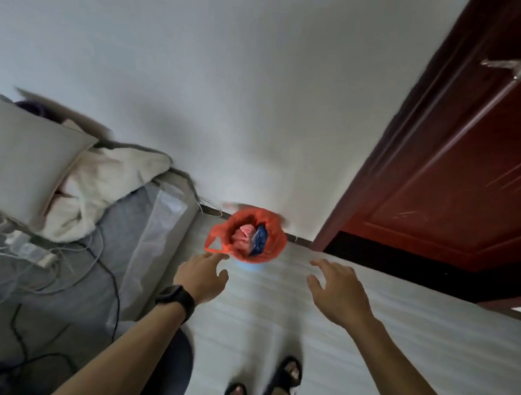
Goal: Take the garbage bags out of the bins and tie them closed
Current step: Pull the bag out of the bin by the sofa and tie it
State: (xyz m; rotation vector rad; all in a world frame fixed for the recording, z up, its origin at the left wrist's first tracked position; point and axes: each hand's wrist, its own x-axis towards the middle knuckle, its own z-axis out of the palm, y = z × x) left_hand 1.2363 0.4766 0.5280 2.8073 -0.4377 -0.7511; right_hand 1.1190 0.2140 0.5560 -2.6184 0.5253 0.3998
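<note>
Pale floor (398,338) meets a white wall (232,83) between a grey bed (117,215) and a dark red wooden door (479,154); at the wall's foot stands a small light-blue bin (248,265) lined with an orange-red plastic garbage bag (237,223). The left hand (204,274) reaches, fingers straight, to the bag's loose handle, contact unclear, while the right hand (336,287) hovers spread wide, apart from the bin.

1. orange-red plastic garbage bag (276,235)
2. pink crumpled packet (243,232), dark blue crumpled packet (260,238)
3. pale blue round bin (248,265)
4. dark red wooden door (467,153)
5. plain white wall (233,67)
6. pale grey streaked floor (398,338)
7. black wrist band (176,299), black open-toe sandals (286,375)
</note>
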